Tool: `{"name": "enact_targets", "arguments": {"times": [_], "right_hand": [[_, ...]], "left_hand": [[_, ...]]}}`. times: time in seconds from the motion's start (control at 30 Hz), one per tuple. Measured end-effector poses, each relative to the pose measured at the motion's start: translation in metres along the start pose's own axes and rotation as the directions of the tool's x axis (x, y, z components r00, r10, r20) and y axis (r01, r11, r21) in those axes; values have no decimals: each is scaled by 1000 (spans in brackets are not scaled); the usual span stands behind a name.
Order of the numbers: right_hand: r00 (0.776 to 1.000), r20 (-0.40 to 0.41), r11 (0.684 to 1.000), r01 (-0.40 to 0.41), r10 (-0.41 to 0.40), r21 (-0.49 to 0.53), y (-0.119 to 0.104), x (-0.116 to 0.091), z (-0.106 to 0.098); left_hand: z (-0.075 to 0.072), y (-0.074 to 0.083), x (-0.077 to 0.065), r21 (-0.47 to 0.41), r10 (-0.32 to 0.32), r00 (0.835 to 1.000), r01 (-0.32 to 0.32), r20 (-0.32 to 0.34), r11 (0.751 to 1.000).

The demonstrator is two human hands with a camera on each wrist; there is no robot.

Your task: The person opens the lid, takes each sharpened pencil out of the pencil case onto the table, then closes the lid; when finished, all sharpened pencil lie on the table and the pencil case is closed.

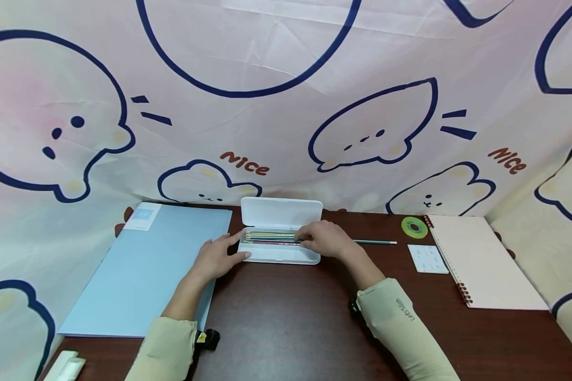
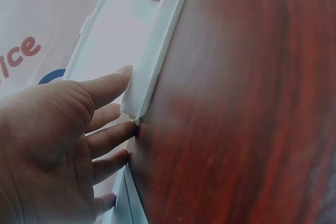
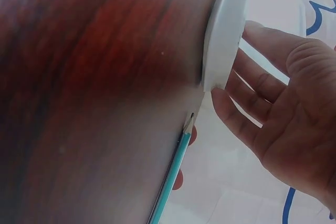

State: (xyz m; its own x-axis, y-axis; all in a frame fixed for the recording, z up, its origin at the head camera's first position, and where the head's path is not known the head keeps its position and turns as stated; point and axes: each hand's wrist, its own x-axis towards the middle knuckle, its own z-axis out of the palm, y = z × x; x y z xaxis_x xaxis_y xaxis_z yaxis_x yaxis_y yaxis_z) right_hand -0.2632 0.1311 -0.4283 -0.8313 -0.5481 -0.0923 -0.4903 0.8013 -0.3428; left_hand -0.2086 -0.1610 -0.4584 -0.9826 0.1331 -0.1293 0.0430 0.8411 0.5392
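Observation:
A white pencil case (image 1: pixel 281 256) lies near the back of the table with its lid (image 1: pixel 282 212) raised. Several pencils (image 1: pixel 270 237) lie lengthwise inside it. My left hand (image 1: pixel 217 258) rests at the case's left end, thumb on the front rim and fingers fairly straight. In the left wrist view the left hand (image 2: pixel 68 124) touches the case's corner. At the right end my right hand (image 1: pixel 328 239) reaches over the wall to the pencils; its fingertips are partly hidden, so any pinch is unclear. A teal pencil (image 3: pixel 172 177) lies on the table, just right of the case.
A large light-blue folder (image 1: pixel 148 275) lies on the left, partly under my left forearm. To the right are a green round roll (image 1: pixel 414 227), a small white card (image 1: pixel 428 259) and a spiral notebook (image 1: pixel 493 264). White folded items (image 1: pixel 66 366) sit at the front left. A printed curtain stands behind.

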Motion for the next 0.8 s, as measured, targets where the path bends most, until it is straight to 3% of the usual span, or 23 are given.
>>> {"name": "enact_targets", "arguments": {"times": [0.37,0.8], "right_hand": [[1000,6,994,-3,4,-114,-6,2,5],[1000,14,994,-13,14,-113,-8,5,3]], "left_hand": [[-1,0,-1,-7,3,1000,-3,5,1000],[-1,0,0,-9,4,1000,-4,5,1000]]}}
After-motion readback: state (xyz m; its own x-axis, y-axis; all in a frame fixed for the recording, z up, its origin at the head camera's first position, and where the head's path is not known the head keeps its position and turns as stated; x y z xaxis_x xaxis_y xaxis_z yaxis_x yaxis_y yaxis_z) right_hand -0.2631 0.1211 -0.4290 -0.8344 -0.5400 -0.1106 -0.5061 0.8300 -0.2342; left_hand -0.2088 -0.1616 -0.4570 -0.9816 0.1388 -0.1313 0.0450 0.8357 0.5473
